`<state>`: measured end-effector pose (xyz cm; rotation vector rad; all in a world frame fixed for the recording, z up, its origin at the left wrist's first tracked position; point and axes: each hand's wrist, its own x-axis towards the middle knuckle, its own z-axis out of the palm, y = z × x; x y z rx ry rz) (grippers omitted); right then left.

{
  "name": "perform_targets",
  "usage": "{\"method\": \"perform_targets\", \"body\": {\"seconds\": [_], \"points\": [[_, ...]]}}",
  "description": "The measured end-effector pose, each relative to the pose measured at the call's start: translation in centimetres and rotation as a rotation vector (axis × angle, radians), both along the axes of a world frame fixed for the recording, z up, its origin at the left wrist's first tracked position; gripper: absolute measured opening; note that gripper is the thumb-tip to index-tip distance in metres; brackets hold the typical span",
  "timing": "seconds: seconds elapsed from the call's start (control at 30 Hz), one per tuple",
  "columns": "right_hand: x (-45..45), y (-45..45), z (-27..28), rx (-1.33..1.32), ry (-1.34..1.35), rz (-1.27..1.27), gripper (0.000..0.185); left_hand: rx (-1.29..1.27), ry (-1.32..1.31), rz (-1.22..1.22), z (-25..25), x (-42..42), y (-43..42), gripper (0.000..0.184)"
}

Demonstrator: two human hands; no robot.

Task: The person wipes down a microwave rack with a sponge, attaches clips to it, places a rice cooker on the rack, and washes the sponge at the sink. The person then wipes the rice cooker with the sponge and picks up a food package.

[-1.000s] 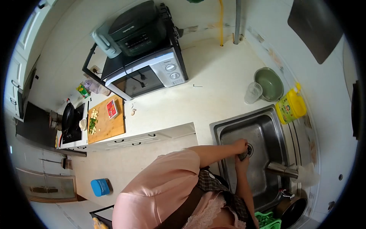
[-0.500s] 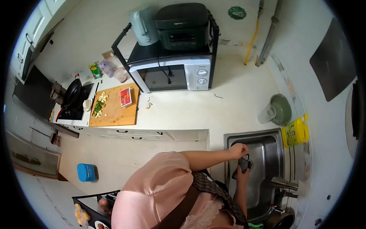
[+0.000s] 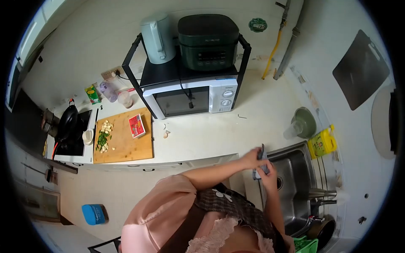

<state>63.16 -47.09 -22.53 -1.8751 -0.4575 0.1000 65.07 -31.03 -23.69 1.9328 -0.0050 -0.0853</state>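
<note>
At the near-left edge of the sink (image 3: 310, 168), my two hands are close together. My left hand (image 3: 252, 159) is closed on a thin dark item (image 3: 263, 148), whose upper end sticks up beyond the fingers; what it is I cannot make out. Just below, my right hand (image 3: 268, 169) has its fingers round a grey, cloth-like item (image 3: 258, 173), partly hidden by the hands. Both items touch or overlap between the hands. The sink's drain (image 3: 279, 182) lies to the right of my right hand.
Beside the sink stand a green bowl (image 3: 306, 122), a clear cup (image 3: 292, 130), a yellow bottle (image 3: 322, 144) and the faucet (image 3: 322, 193). Farther left are a microwave (image 3: 185, 101) and a cutting board (image 3: 126, 147) with chopped food and a red-labelled box (image 3: 136, 126).
My hands have moved from over the sink basin to its near-left edge, bringing the grey item along. The thin dark item now sticks up between them. The camera view has shifted.
</note>
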Motion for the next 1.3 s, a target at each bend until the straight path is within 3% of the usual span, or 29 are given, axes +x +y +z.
{"method": "perform_targets", "body": {"seconds": [0.07,0.13,0.2,0.27,0.33,0.4,0.47,0.5,0.53,0.63,0.67,0.77,0.8,0.87,0.9,0.97,1.03,1.13,1.2,1.27,1.3], "points": [[0.1,2.8,2.8,0.05,0.09,-0.052,0.032,-0.273,0.147,0.049,3.2,-0.7,4.3,0.067],[1.1,5.3,5.2,0.106,0.18,-0.111,0.033,-0.56,0.145,0.015,2.9,-0.4,7.8,0.054],[2.8,7.4,6.8,0.523,0.413,-0.256,0.027,-0.582,0.202,-0.003,5.1,-1.2,11.6,0.047],[4.5,9.7,8.0,0.694,0.358,-0.27,0.027,-0.525,0.224,0.072,6.5,-2.0,14.5,0.043],[6.1,11.6,9.2,0.627,0.189,-0.153,0.035,-0.325,0.11,0.076,6.0,-1.5,17.8,0.039],[7.3,13.5,12.3,0.231,-0.049,-0.172,0.031,0.048,-0.289,0.163,6.8,-0.2,21.9,0.033],[8.2,17.5,15.3,0.283,-0.3,-0.262,0.026,-0.02,-0.53,0.373,10.3,1.5,25.8,0.023],[8.5,19.4,17.1,0.337,-0.33,-0.256,0.025,-0.023,-0.583,0.45,14.7,1.2,26.8,0.017],[8.9,21.0,18.8,0.391,-0.362,-0.248,0.024,0.098,-0.803,0.487,17.9,1.8,28.2,0.015],[10.4,24.1,21.9,0.421,-0.416,-0.121,0.026,-0.027,-0.629,0.526,23.3,1.8,30.9,0.017],[10.7,24.8,22.0,0.422,-0.413,-0.12,0.026,-0.042,-0.584,0.454,23.7,2.0,31.4,0.027],[11.7,27.7,21.6,0.738,-0.03,0.096,0.03,-0.299,-0.415,0.281,24.0,1.5,29.7,0.045],[11.8,28.2,21.6,0.738,-0.032,0.11,0.03,-0.331,-0.371,0.262,24.3,1.1,28.9,0.042],[12.0,28.8,21.9,0.426,-0.212,0.098,0.034,-0.445,-0.491,0.315,23.1,1.7,28.4,0.038],[12.1,28.9,22.6,0.431,-0.221,0.113,0.034,-0.502,-0.532,0.364,23.7,1.6,28.0,0.035],[11.6,28.7,25.2,0.178,-0.896,0.046,0.049,-0.49,-0.623,0.387,24.7,2.1,27.8,0.035],[12.2,29.2,26.7,0.048,-1.236,0.01,0.062,-0.524,-0.707,0.358,26.4,2.6,27.2,0.036],[14.0,30.4,28.4,0.043,-1.198,0.2,0.071,-0.441,-0.785,0.193,29.3,2.8,25.9,0.039],[16.7,30.0,30.8,0.223,-1.043,0.363,0.075,-0.339,-0.819,0.224,30.6,3.3,25.8,0.035],[19.7,30.0,33.2,0.083,-1.189,0.177,0.075,0.44,-1.066,0.336,31.0,5.2,29.0,0.028],[21.6,30.4,34.2,-0.063,-1.245,0.163,0.071,0.635,-1.139,0.476,31.0,6.4,29.8,0.023]]}}
